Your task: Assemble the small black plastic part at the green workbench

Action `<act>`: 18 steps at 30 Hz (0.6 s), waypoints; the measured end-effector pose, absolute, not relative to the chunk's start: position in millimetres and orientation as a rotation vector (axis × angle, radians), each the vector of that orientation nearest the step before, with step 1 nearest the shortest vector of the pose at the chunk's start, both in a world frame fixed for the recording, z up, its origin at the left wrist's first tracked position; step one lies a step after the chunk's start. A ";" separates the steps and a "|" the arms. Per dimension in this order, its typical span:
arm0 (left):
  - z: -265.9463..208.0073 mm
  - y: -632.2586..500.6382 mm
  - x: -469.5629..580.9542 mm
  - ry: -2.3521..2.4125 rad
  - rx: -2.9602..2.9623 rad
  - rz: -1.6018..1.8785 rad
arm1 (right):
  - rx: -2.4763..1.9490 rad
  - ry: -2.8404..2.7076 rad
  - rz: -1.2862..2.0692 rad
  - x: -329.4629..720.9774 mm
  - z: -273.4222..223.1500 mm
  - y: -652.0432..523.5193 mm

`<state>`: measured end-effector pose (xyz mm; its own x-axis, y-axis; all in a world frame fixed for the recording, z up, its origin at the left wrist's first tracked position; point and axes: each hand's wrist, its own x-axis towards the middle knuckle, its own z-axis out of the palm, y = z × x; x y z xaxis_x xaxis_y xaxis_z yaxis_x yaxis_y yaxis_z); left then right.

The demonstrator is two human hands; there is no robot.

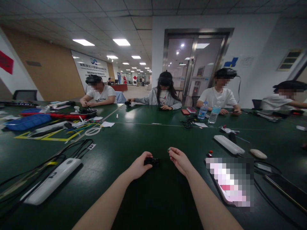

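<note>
At the dark green worktop (134, 137), a small black oblong device (155, 162) sits in the grip of the left hand (139, 165), left end pinched by thumb and fingers; nearby, the right hand (179, 161) pinches a tiny, indistinct greyish piece (169, 149).

The digit "2" marks white case (57, 179) and cable tag (92, 146).

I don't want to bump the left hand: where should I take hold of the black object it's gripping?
Probably by the right end of the black object, coming from the right: it lies lengthwise left to right, the left hand grips its left end, and the right end sticks out bare.
</note>
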<state>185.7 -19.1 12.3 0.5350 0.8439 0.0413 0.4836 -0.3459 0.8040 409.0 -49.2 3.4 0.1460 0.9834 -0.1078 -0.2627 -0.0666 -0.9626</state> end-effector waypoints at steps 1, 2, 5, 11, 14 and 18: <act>11.7 -18.8 185.6 1.068 2.004 0.597 | -1.147 -0.861 1.268 409.1 3.2 -49.3; 11.0 -18.5 185.5 1.061 2.008 0.599 | -1.146 -0.863 1.270 409.2 2.8 -49.1; 9.0 -17.9 185.4 1.054 2.025 0.606 | -1.148 -0.864 1.268 409.1 0.2 -47.1; 10.4 -19.7 185.8 1.047 2.085 0.615 | -1.152 -0.869 1.264 409.1 -1.3 -45.6; 12.2 -20.7 185.5 1.048 2.092 0.599 | -1.149 -0.875 1.276 409.2 0.9 -47.6; 14.2 -22.0 185.6 1.021 2.077 0.595 | -1.124 -0.859 1.274 408.0 2.2 -48.7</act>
